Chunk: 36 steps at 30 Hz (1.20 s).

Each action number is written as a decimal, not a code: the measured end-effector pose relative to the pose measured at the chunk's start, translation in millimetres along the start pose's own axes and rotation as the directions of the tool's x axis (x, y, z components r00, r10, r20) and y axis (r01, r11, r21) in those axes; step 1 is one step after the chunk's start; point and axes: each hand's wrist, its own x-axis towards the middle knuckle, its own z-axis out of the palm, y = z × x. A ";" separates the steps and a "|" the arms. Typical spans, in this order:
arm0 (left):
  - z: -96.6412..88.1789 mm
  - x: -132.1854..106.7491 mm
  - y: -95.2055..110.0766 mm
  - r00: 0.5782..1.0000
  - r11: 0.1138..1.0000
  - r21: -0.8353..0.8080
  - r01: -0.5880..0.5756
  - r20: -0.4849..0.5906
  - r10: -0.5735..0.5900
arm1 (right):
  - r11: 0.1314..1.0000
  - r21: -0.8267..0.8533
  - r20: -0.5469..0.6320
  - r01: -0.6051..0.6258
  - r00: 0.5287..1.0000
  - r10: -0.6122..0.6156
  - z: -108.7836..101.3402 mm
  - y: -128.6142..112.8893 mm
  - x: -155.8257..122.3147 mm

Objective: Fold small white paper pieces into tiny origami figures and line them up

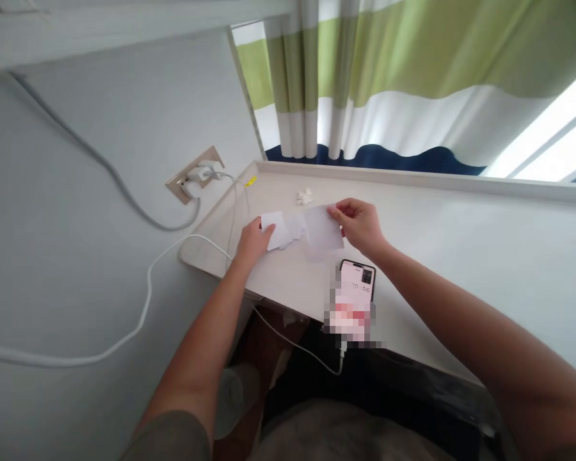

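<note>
A creased white paper sheet (292,229) spans your hands over the white desk (427,256): your right hand (359,225) pinches one end, your left hand (253,243) grips the other. A smartphone (358,282) lies just below; a wall outlet (192,176) and green-striped curtain (365,77) flank the desk.

Striped curtain (365,77), wall socket (178,186), white charging cable (148,301), smartphone (358,278), crumpled tissue (304,196)

Striped green-white curtain (384,70), pale wall (77,147)
</note>
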 end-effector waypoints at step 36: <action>148.3 -20.1 194.1 0.736 0.543 -0.821 0.179 0.478 0.479 | 0.978 0.175 0.017 -0.114 0.993 0.113 -182.6 2.2 -61.0</action>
